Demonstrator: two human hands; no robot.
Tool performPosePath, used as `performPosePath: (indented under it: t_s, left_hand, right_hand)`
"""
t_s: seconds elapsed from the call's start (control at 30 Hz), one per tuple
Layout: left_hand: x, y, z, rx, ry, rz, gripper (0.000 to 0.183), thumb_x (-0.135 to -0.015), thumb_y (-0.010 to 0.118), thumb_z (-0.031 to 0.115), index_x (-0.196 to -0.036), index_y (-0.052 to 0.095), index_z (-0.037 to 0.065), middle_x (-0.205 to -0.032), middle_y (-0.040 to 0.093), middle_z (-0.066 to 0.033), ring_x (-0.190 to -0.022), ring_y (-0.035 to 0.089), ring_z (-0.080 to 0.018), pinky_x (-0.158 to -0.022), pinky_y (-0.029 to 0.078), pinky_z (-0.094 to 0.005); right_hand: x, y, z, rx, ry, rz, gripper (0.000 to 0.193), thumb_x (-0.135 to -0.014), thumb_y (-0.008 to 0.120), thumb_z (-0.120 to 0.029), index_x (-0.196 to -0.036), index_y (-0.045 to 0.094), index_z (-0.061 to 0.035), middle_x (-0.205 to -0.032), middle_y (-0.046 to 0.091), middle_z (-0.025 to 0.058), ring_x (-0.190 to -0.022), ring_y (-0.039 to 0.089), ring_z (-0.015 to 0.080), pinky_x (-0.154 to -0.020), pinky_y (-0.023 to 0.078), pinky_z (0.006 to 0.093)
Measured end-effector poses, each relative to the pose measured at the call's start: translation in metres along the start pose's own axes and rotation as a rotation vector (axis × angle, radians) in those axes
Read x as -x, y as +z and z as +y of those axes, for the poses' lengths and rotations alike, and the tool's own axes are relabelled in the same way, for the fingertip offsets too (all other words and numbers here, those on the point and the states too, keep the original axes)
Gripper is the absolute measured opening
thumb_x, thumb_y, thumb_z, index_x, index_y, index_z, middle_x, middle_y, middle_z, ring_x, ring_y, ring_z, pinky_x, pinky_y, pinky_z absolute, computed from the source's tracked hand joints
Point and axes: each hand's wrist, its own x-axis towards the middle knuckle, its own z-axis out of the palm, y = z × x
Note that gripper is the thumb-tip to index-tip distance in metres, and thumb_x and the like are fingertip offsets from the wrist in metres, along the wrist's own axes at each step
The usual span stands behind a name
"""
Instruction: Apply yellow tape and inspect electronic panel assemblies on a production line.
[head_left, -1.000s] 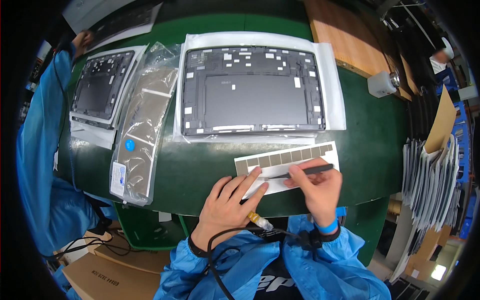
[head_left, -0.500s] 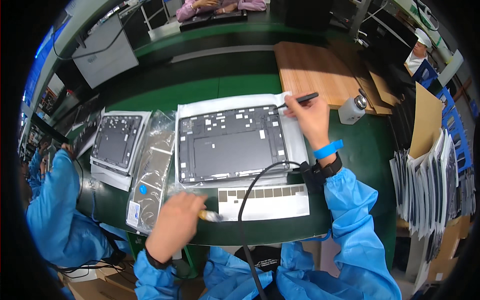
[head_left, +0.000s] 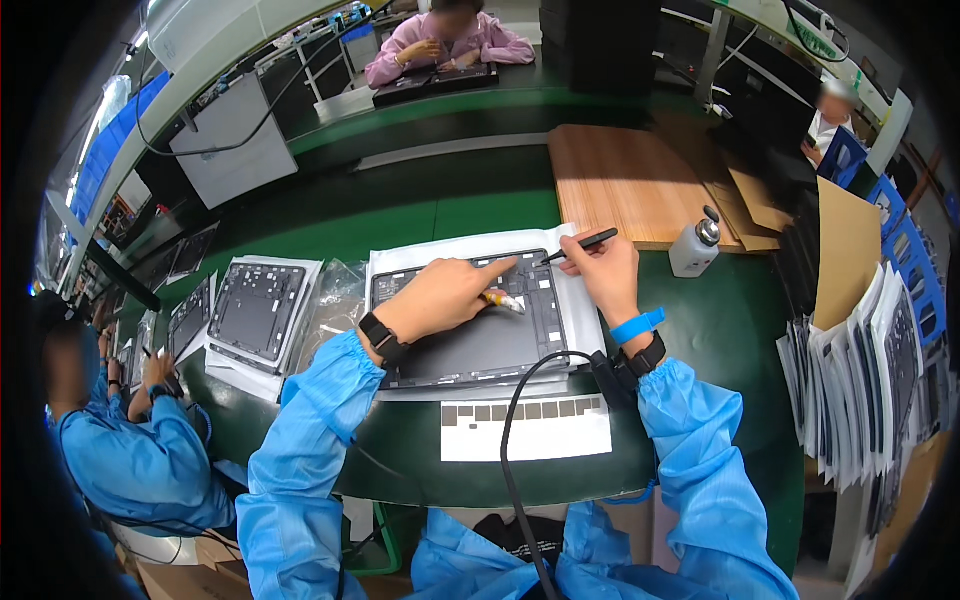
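Observation:
A flat dark-grey tablet casing [head_left: 450,352] with many small white patches lies on white sheet material in front of me. My left hand [head_left: 450,295] reaches over it, index finger stretched to its upper right part. The curled fingers of that hand hold a small brush [head_left: 505,301] with a yellow handle and whitish tip. At the casing's upper right corner, my right hand [head_left: 605,272] pinches slim black tweezers [head_left: 590,242], their tip down at the casing. Nearer me lies a white sheet [head_left: 525,437] carrying a row of dark grey square pieces.
A white bottle [head_left: 692,250] stands by a wooden board [head_left: 625,190] at right. More casings [head_left: 258,310] lie at left beside a clear plastic bag [head_left: 335,300]. A black cable [head_left: 508,440] crosses before me. Sleeved panels [head_left: 855,350] stand at far right. Co-workers sit left and opposite.
My left hand has moved up from the table's front edge onto the casing, carrying the brush. The right hand's tweezers have shifted slightly inward from the casing's corner. The head view has tilted up.

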Motion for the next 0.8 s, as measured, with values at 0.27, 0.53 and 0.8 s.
performPosePath:
  t_s: [0.27,0.53,0.8]
  left_hand:
    - [-0.013,0.003,0.000,-0.002,0.033,-0.052,0.059,-0.080,0.065,0.009,-0.137,0.049,0.010,-0.063,0.060,-0.0186,-0.061,0.061,-0.0371,-0.058,0.046,-0.0467]
    - [-0.015,0.003,0.005,-0.002,0.018,-0.085,0.057,-0.081,0.060,0.009,-0.136,0.048,0.006,-0.065,0.063,-0.0183,-0.066,0.063,-0.0373,-0.064,0.049,-0.0478]
    - [-0.023,0.012,0.001,-0.034,0.048,-0.056,0.048,-0.088,0.061,0.016,-0.135,0.052,0.011,-0.061,0.059,-0.0173,-0.059,0.060,-0.0362,-0.057,0.045,-0.0473]
  right_hand:
    - [-0.002,0.001,0.004,-0.026,0.000,0.007,0.023,-0.083,0.073,-0.013,-0.082,0.067,0.0087,-0.069,0.070,0.0129,-0.063,0.071,0.0172,-0.057,0.056,0.0266]
    - [-0.002,0.001,0.005,0.024,0.005,0.018,0.024,-0.083,0.074,-0.014,-0.082,0.068,0.0086,-0.069,0.070,0.0133,-0.063,0.072,0.0179,-0.058,0.057,0.0271]
    - [-0.001,0.004,0.005,0.002,-0.001,0.000,0.024,-0.083,0.073,-0.015,-0.083,0.068,0.0084,-0.069,0.070,0.0132,-0.063,0.071,0.0171,-0.058,0.056,0.0267]
